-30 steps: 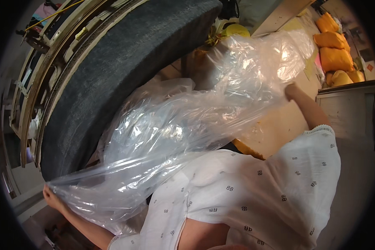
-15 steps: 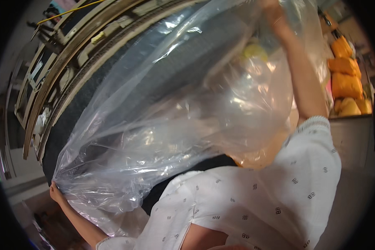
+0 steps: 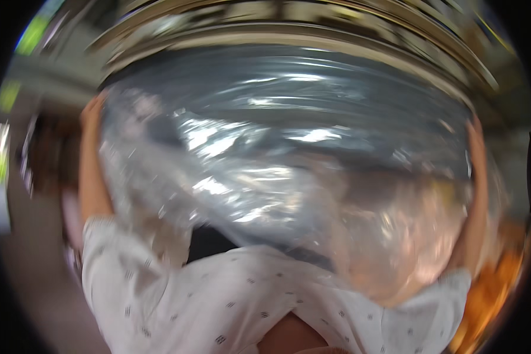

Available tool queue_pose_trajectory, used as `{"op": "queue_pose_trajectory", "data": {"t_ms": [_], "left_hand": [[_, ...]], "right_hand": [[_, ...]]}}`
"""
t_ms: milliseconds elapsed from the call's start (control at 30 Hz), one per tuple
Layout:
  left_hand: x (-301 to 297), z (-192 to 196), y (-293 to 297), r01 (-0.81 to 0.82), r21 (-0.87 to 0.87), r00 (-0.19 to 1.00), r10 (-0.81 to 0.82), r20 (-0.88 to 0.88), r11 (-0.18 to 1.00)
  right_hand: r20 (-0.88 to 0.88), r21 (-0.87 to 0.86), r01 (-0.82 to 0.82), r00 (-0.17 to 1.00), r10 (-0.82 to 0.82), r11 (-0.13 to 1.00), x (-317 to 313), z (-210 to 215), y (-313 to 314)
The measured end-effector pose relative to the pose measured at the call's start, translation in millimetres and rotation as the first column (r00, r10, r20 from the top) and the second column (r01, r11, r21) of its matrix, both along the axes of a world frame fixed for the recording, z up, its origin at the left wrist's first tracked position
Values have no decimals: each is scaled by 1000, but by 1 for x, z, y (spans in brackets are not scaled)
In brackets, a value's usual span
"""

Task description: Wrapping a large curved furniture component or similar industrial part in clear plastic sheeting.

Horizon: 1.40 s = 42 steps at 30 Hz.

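Note:
A wide clear plastic sheet (image 3: 248,183) spans the space between my two spread arms, wrinkled and shiny. My left hand (image 3: 92,109) is closed on its left edge, beside the far left corner of a dark grey surface (image 3: 348,65). At the right, my right hand (image 3: 475,137) grips the sheet's other edge near that surface's right end. Motion smears the fingers of both hands. The sheet's near part hangs in loose folds in front of my white patterned shirt, and the dark surface shows through its far part.
Long pale rails (image 3: 301,29) run along the far side of the dark surface. Orange bundles (image 3: 492,289) lie at the lower right, blurred. Dark brown objects (image 3: 47,153), too smeared to name, stand at the left.
The view has swung round to face the rails squarely. My right hand has come down from the upper middle to the right side. The sheet is now spread more evenly across the dark surface.

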<state>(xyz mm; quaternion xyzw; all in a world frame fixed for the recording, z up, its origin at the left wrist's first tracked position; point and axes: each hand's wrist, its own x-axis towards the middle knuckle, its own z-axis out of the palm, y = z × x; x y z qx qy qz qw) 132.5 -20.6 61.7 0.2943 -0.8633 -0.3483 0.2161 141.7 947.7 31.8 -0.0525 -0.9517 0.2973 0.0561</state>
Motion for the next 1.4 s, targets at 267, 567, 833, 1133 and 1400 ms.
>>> {"op": "queue_pose_trajectory", "data": {"t_ms": [267, 567, 833, 1133, 1400], "left_hand": [[-41, -19, 48, 59, -133, 917, -106, -385, 989], [-37, 0, 64, -36, -99, 954, 5, -300, 994], [-63, -20, 61, 7, -91, 909, -45, -415, 996], [-69, -26, 55, 23, -106, 866, -73, -494, 994], [-66, -28, 37, 102, -153, 916, -152, -371, 983]], "right_hand": [[117, 445, 317, 907, -405, 838, -48, 17, 19], [-287, -1, -577, 783, 552, 817, -27, 77, -402], [-138, -194, -697, 716, 684, 690, -30, 47, -643], [191, -879, -229, 634, 749, 418, -75, 76, -619], [571, -809, -230, -97, 815, 540, 105, 92, -442]]}}
